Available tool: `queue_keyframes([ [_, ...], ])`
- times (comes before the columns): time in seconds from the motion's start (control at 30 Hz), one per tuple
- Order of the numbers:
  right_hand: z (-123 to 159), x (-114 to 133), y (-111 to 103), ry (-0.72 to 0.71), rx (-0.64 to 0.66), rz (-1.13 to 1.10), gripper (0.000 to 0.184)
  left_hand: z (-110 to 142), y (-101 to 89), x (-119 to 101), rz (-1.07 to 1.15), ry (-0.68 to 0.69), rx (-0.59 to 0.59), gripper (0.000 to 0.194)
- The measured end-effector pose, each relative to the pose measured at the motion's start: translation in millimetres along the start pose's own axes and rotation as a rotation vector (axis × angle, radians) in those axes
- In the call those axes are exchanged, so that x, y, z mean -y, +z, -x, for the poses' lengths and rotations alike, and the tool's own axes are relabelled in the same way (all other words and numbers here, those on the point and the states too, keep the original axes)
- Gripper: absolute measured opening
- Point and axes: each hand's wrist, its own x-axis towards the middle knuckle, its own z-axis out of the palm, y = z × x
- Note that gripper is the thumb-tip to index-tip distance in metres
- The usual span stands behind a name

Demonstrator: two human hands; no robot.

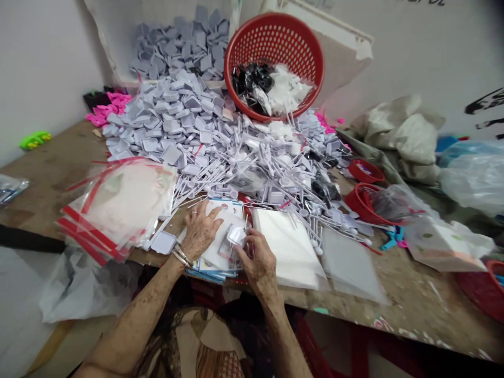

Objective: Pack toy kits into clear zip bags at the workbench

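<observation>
My left hand point(200, 231) lies on a white sheet point(220, 231) with its fingers spread, holding nothing. My right hand point(258, 257) pinches a small, pale square plastic piece point(236, 234) that seems wrapped in clear film. Beneath both hands is a stack of printed cards point(214, 274) with blue edges. A pale lilac square tray point(163, 242) rests beside my left wrist. Just right of my right hand is a pile of white sheets point(289, 249), with clear plastic bags point(354, 265) beyond it.
A heap of pale lilac plastic parts point(177, 115) fills the table's back, with thin rods in front. Above it leans a red basket point(275, 34) holding black and white bags. Red-edged clear bags point(122, 205) lie left; small red bowls point(366, 205) stand right.
</observation>
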Motion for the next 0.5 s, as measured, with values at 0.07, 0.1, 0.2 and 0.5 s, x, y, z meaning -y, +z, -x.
queue_keyframes([
  [0.07, -4.2, 0.3, 7.2, -0.034, -0.001, 0.017, 0.009, 1.6, 7.8, 6.6, -0.027, -0.004, 0.025, 0.043],
  [0.1, -6.3, -0.5, 12.3, -0.046, -0.016, 0.039, 0.008, 2.5, 11.2, 8.0, -0.037, 0.01, 0.032, 0.044],
  [0.2, -10.8, -5.6, 27.9, -0.06, -0.065, 0.109, 0.007, 3.9, 17.1, 8.4, -0.058, 0.032, 0.012, 0.046],
  [0.5, -13.8, -4.2, 31.7, 0.002, -0.032, 0.106, 0.011, 3.3, 15.4, 7.8, 0.039, 0.02, 0.031, 0.046],
])
